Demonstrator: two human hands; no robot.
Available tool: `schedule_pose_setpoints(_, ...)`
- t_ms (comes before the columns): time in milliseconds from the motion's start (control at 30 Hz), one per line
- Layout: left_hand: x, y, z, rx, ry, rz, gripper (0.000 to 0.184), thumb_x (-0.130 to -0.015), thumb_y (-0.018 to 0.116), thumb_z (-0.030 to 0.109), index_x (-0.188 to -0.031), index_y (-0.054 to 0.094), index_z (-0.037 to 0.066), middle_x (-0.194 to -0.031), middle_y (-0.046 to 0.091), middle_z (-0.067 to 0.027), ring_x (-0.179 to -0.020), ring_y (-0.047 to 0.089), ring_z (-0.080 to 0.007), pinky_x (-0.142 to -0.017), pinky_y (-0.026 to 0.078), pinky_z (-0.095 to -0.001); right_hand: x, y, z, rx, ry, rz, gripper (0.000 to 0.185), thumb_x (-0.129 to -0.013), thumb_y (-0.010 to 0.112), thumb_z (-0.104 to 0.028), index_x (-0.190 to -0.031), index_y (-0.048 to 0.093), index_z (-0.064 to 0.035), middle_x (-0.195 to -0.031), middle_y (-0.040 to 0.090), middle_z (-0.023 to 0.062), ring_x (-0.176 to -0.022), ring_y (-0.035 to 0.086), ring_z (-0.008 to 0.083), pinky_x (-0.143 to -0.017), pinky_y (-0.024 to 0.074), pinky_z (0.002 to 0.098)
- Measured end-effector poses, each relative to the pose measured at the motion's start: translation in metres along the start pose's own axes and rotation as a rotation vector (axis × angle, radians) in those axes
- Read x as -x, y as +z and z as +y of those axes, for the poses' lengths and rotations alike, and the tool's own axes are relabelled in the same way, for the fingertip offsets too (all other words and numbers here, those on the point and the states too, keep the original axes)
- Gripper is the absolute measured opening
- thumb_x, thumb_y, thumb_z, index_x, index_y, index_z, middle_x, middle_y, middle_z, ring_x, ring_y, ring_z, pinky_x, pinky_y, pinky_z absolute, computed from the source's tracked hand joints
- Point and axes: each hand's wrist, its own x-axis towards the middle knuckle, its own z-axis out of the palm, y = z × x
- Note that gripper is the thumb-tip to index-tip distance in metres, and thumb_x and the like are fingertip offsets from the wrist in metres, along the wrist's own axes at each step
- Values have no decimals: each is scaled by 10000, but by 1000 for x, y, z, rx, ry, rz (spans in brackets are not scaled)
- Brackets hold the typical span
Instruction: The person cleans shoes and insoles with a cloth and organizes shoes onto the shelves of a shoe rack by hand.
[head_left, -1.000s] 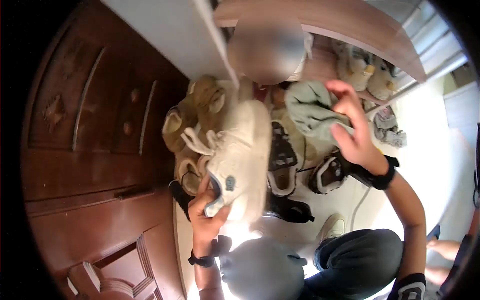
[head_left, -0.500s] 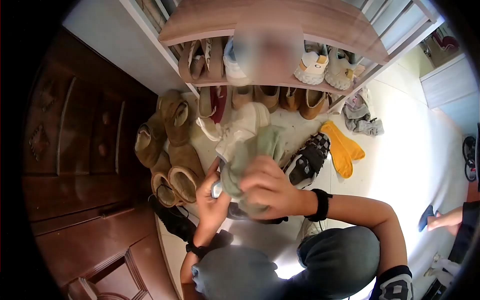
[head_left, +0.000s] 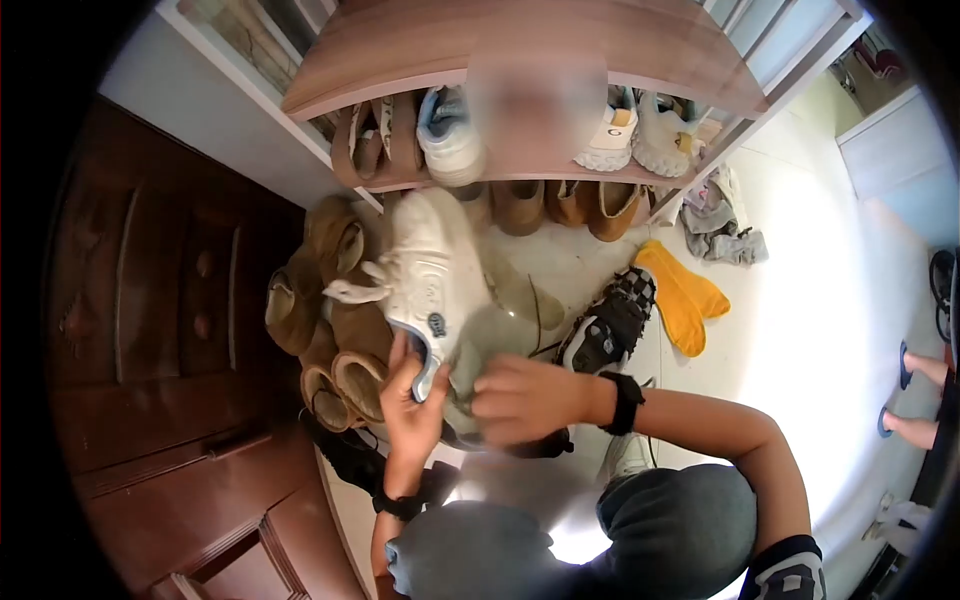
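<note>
1. Pinching a white lace-up sneaker (head_left: 437,265) by the heel, left of centre — left hand (head_left: 412,410), toe pointing up-frame.
2. Right hand (head_left: 525,400) balled round green cloth (head_left: 467,372) — just right of that heel.

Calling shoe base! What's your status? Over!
Left hand: gripping white shoe by its heel end. Right hand: holding green cloth close by. Brown boots crowd the left; yellow socks lie right.

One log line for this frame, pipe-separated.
left hand: grips white shoe, toe pointing away | right hand: holds green cloth beside shoe | floor: yellow socks near dark checkered shoe
</note>
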Motion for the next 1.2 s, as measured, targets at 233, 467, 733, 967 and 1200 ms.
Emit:
schedule_pose_setpoints(233, -13, -19, 31, -170, 336, -220, 235, -679, 588, 4, -543, 396, -1, -558, 374, -87, -766, 507, -286, -801, 374, -368, -21, -31, 2, -54, 35, 92, 135, -632, 583, -118, -684, 462, -89, -810, 456, 60, -794, 474, 246, -683, 415, 350)
schedule_pose_setpoints(467, 23, -21, 31, 213, -3, -225, 334, -726, 631, 131, -551, 372, 13, -567, 400, -58, -730, 464, -221, -690, 374, -316, -14, -80, 68, 375, 446, 323, 148, -651, 588, -55, -727, 461, -48, -794, 465, 78, -737, 466, 217, -657, 395, 316)
schedule_pose_setpoints(733, 13, -16, 30, 134, 39, -235, 327, -748, 627, 170, -583, 409, -9, -616, 421, -63, -1060, 465, -353, -843, 336, -405, -13, -99, 79, -253, 963, 645, 179, -661, 613, -83, -754, 463, -56, -699, 443, 37, -679, 450, 138, -618, 364, 240)
schedule_pose_setpoints(967, 5, 7, 6, 282, -272, -23, 116, -812, 532, 84, -717, 475, 47, -662, 420, 71, -614, 352, -14, -524, 297, -172, -32, -37, 4, -176, 494, 79, 254, -593, 656, -119, -724, 444, -71, -736, 445, 51, -734, 446, 223, -637, 373, 332)
schedule_pose_setpoints(1200, 12, 12, -5, 579, -415, 15, 110, -834, 513, 112, -745, 464, 70, -701, 448, 57, -652, 403, -15, -568, 340, -175, -32, -38, -20, -155, 284, 27, 291, -580, 669, -172, -733, 435, -90, -796, 429, 47, -761, 441, 203, -653, 379, 323)
